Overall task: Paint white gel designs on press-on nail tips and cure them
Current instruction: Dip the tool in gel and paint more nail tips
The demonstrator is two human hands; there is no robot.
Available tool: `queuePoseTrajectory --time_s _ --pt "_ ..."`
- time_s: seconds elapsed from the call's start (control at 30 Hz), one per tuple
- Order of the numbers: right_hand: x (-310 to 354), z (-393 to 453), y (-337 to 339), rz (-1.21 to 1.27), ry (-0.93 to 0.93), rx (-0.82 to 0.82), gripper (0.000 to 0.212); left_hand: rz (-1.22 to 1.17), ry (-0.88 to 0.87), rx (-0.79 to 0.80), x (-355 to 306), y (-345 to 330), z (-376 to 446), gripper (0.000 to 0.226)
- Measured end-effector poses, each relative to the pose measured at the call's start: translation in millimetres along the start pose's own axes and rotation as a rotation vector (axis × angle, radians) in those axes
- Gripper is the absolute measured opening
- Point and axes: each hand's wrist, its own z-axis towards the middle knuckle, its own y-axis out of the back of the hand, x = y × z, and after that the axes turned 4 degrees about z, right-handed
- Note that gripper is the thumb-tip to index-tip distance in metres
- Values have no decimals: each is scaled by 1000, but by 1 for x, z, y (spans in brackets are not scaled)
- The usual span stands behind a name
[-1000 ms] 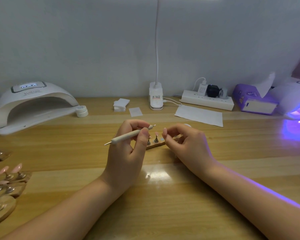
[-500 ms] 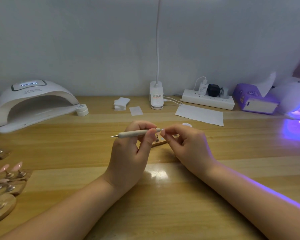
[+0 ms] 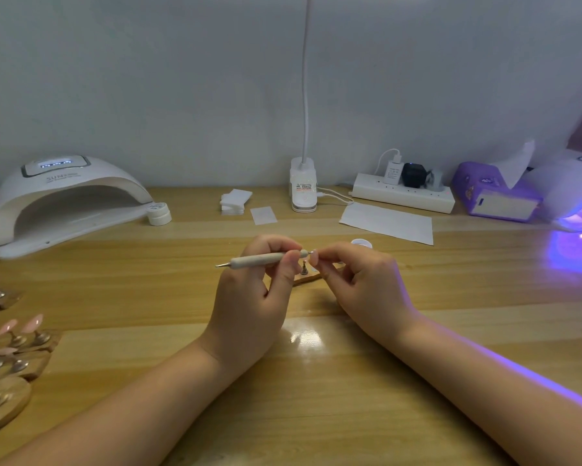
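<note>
Above a wooden bench, the left hand grips a dotting pen level, its tip meeting a nail tip pinched in the right hand; wooden nail stand beneath.

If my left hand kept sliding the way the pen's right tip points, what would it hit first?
Most likely the right hand: its fingertips sit right at the pen tip that the left hand holds. Whether they already touch is unclear.

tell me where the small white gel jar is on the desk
In the head view, the small white gel jar stands at back left, touching the front right corner of the white nail lamp.
</note>
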Motion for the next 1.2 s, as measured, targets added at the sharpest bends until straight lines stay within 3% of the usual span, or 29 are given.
queuePoseTrajectory --time_s 1.2 --pt "2 0 0 70 -34 -50 14 -81 10 -33 0 2 -1 6"
